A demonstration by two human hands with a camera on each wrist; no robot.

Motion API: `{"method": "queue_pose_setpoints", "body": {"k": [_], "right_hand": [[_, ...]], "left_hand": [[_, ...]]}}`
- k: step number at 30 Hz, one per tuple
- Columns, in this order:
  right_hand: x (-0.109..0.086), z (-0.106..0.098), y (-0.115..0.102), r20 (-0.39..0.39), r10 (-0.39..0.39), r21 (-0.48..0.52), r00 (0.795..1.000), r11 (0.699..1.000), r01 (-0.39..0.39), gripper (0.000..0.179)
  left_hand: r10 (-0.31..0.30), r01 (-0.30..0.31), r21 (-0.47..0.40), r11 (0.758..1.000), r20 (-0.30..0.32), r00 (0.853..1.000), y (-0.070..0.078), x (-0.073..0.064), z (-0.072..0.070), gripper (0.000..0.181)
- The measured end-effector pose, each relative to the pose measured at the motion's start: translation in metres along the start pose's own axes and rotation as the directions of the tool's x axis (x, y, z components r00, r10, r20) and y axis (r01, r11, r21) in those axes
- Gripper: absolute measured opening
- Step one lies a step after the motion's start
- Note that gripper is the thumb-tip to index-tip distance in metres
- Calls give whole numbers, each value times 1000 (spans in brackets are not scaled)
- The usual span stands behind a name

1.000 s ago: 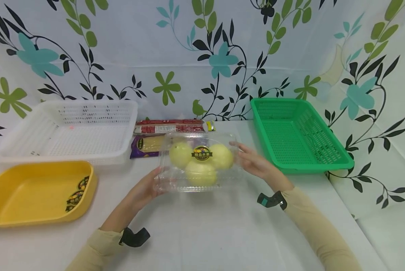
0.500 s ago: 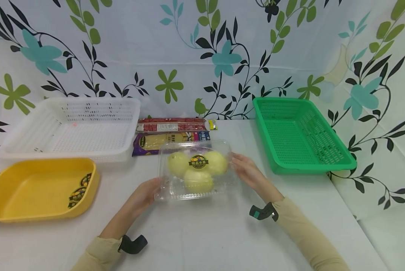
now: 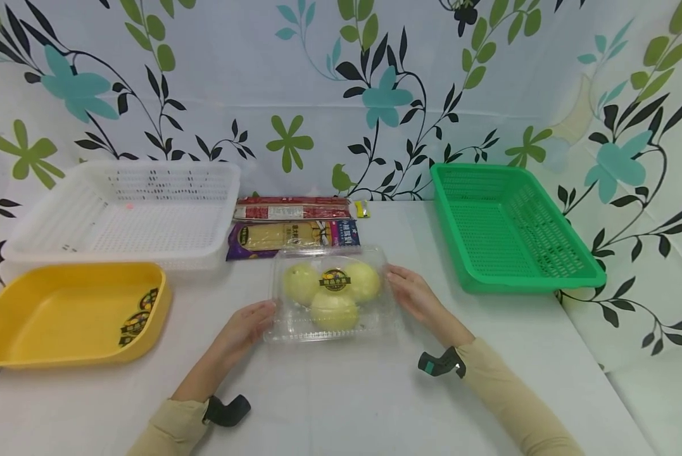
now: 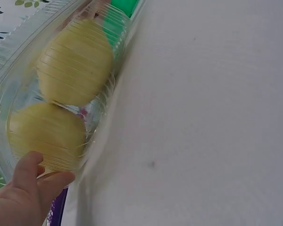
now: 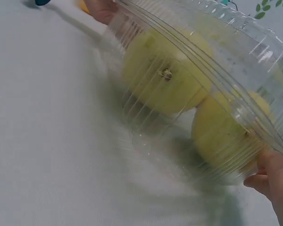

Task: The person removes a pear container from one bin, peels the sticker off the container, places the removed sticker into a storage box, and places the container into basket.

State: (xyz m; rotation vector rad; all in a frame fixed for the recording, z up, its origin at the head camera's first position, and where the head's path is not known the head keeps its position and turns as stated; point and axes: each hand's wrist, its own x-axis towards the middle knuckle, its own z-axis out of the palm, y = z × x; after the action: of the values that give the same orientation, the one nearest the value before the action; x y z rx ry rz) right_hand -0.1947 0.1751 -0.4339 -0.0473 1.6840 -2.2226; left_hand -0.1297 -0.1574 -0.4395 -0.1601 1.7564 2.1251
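A clear plastic fruit box [image 3: 286, 323] with a black-and-gold label is in the middle of the table. Three round yellow-green fruits [image 3: 334, 310] show through its lid; they look like pears or apples. At the box's left side, my left hand [image 3: 249, 324] holds it by the edge, thumb and fingers bent against the plastic in the left wrist view. My right hand [image 3: 411, 292] grips the opposite side, its fingertips at the lower edge in the right wrist view. Whether the box's base fully touches the cloth, I cannot tell.
Behind the box lie a purple noodle packet [image 3: 292, 237] and red long packets [image 3: 295, 209]. A white basket [image 3: 204, 250] and a yellow tray [image 3: 67, 316] stand on the left. On the right is a green basket [image 3: 523, 272]. A patterned cloth hangs behind.
Both hands have brought the fruit box down and toward me, uncovering the purple packet behind it. The head view has shifted slightly.
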Motion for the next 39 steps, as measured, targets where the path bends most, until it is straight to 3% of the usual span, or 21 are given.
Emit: {"method": "queue_pose_setpoints", "body": {"k": [3, 6, 9, 11, 12, 15, 20, 25, 29, 33, 39], "right_hand": [[-1, -3, 0, 11, 7, -31, 1000, 999, -7, 48], [-1, -3, 1, 18, 10, -47, 1000, 999, -9, 48], [-4, -2, 2, 9, 19, -61, 1000, 998, -18, 48], [-6, 0, 4, -5, 24, -82, 1000, 996, -25, 49], [-7, 2, 4, -15, 27, -84, 1000, 996, -28, 49], [-12, 4, 5, -30, 18, -127, 999, 992, -21, 50], [-21, 1, 5, -62, -24, -204, 998, 979, 11, 48], [-31, 0, 5, -89, -115, -348, 989, 934, 77, 43], [-34, -3, 13, -104, -168, -403, 980, 908, 113, 38], [-38, -4, 20, -121, -192, -399, 974, 908, 130, 33], [-43, -7, 28, -148, -224, -353, 963, 922, 160, 28]], "left_hand": [[39, -39, -9, 999, 33, 999, -4, 4, -5, 65], [105, -101, -33, 994, 129, 986, -10, 9, -14, 66], [98, -98, -10, 995, 178, 979, -10, 9, -18, 69], [80, -81, -2, 997, 187, 979, -10, 7, -21, 69], [45, -51, 33, 998, 163, 986, -6, 2, -19, 72], [12, -22, 72, 997, 143, 990, -4, -4, -21, 63], [20, -36, 128, 991, 121, 992, -6, -13, -24, 50], [59, -73, 62, 995, 202, 978, -13, -14, -29, 40], [55, -62, 23, 998, 236, 970, -13, -14, -28, 26], [58, -58, -7, 998, 261, 964, -14, -14, -29, 18], [119, -103, -66, 992, 325, 938, -19, -15, -33, 21]]}}
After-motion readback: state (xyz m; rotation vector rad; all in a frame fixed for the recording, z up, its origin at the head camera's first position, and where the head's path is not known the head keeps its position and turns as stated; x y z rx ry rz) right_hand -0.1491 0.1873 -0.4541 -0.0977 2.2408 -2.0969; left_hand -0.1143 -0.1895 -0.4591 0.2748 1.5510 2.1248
